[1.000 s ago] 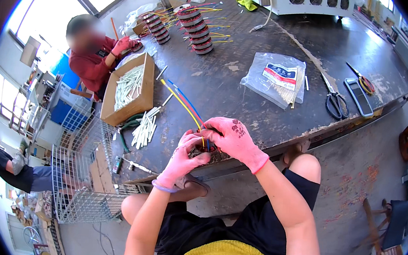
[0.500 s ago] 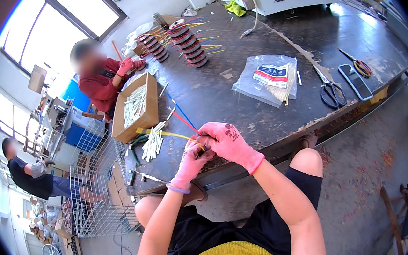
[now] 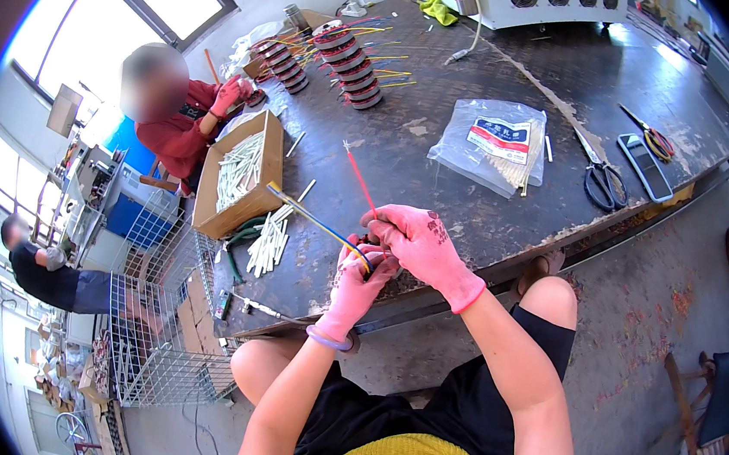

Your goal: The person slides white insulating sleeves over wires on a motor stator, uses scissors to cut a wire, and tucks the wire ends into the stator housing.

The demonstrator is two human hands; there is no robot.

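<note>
Both my hands wear pink gloves and meet over the near table edge. My left hand is closed around a small dark piece, mostly hidden by the fingers. Blue and yellow wires run out of that grip toward the upper left, lying together. My right hand pinches a red wire near its base; its bared, frayed tip points up and away. Left of my hands, a loose pile of white tubes lies on the table, beside a cardboard box holding many white tubes.
Stacks of wound rings stand at the back of the dark table. A plastic bag, black scissors, a phone and smaller scissors lie right. A co-worker in red sits behind the box.
The red wire has been separated from the others and now stands up in my right hand. The blue wire has swung left beside the yellow one. The view has shifted slightly.
</note>
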